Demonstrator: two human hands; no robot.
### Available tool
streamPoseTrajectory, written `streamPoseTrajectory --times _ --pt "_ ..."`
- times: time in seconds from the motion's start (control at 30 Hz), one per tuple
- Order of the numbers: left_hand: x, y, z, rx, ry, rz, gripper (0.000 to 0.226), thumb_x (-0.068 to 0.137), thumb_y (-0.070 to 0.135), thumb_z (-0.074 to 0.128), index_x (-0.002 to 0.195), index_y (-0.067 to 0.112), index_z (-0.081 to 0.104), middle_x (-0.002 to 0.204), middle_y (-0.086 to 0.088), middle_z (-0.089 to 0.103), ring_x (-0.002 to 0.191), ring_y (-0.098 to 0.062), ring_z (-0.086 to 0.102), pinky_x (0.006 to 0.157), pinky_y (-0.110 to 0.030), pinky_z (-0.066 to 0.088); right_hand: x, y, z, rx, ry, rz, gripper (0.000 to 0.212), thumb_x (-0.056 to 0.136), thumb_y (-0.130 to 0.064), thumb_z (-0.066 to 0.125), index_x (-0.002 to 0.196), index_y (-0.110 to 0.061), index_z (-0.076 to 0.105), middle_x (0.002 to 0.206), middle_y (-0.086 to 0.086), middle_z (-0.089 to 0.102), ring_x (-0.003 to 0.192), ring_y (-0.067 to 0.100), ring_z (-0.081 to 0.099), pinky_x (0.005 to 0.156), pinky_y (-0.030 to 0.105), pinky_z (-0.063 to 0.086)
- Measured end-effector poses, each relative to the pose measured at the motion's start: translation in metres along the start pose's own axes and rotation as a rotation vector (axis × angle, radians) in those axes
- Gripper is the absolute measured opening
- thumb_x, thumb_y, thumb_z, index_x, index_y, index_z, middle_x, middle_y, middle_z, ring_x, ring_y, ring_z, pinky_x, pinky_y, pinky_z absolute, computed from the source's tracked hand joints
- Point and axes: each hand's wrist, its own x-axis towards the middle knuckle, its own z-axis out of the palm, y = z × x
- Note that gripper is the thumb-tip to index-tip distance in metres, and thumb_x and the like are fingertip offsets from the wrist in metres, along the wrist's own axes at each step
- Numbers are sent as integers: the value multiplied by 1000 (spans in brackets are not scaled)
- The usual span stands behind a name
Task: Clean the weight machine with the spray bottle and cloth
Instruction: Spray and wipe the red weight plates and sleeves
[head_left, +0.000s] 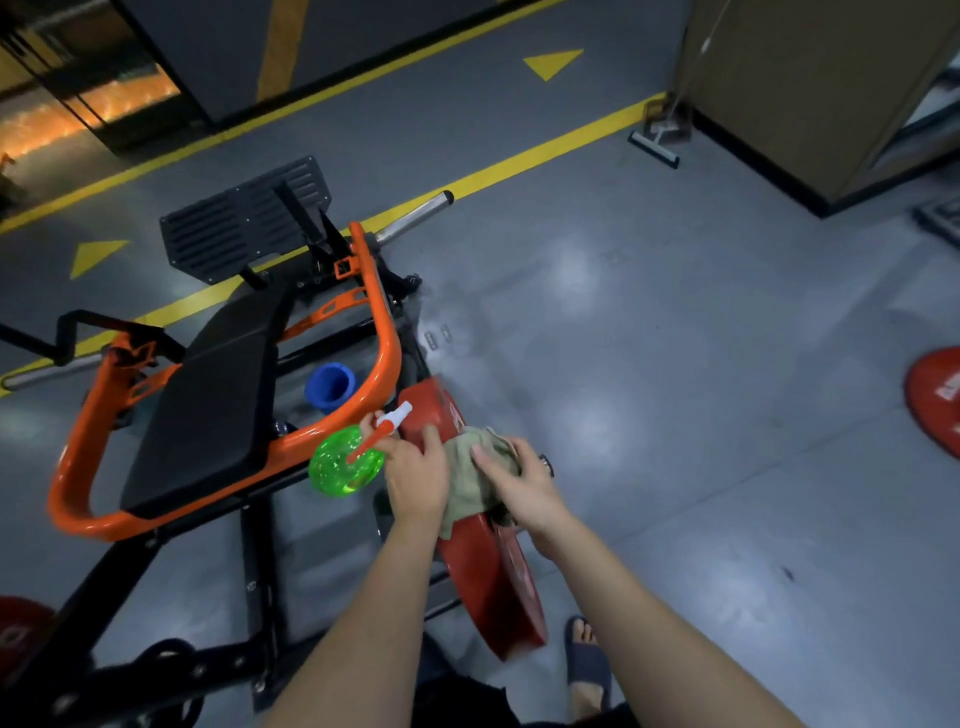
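Head view, looking down: a person is standing at the right side of the weight machine (387, 358), bending over a red weight plate (493, 577) that is standing on edge there.

Left hand (415, 480) is gripping the green spray bottle (345, 462) by its orange neck, fingers curled round it. The bottle is tipped, with its round base turned up toward the wearer and its white nozzle lying against the plate's top edge. One finger is reaching out onto the red rim.

Right hand (522, 486) is lying spread on the cloth (462, 467), fingers fairly straight, pressing it down. The cloth is draping over the plate's top edge between the two hands, with one tail hanging down the near face.

Handling, as I judge it:
- **Cloth:** looking soft and limp, likely to bunch or slide off the narrow rim unless a palm is bearing on it. Best taken as a flat wad.
- **Bottle:** looking light, clear plastic. The neck is the sure hold, and the round body is probably slick when wet.
- **Plate:** looking heavy and stiff, so it should be taking firm rubbing without shifting.

Black seat pad (208, 415) is sitting just beyond the bottle.
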Motion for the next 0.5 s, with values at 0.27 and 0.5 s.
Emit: streamPoseTrajectory --times 0.27,0.5 --pt "10 -6 2 126 -84 -197 75 101 39 52 153 -6 23 149 -26 45 136 -40 45 108 -36 32 11 39 -28 -199 -6 56 15 95 -13 68 107 -18 63 93 0 70 81 15 65 63 24 52" --pt "10 -5 2 76 -78 -224 84 103 55 44 158 -3 17 162 -20 29 145 -34 35 117 -39 25 12 27 8 282 156 259 22 85 -10 75 106 -17 74 84 8 75 66 21 65 59 28 48"
